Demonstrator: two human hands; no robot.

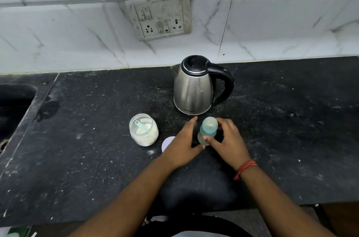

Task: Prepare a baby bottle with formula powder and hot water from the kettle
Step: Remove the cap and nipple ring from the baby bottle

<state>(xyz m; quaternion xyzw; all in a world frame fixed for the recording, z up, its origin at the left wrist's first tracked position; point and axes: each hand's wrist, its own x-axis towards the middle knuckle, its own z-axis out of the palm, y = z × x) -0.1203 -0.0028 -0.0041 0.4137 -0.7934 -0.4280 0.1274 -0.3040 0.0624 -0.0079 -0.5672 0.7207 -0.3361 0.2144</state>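
- Formula jar (144,130) stands open, scoop lying inside, its lid (167,142) set beside it
- Left hand (182,144): fingers straight, close together, thumb touching the bottle's base
- Baby bottle (207,129) upright before the kettle (192,86), still capped
- Right hand (227,139) pinches its blue collar; filling apparently not begun

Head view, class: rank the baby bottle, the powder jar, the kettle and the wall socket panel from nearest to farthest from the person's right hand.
1. Baby bottle: in the grip of the right hand.
2. Kettle: just behind the hand on the counter.
3. Powder jar: off to the left, beyond the left hand.
4. Socket panel: up on the wall.
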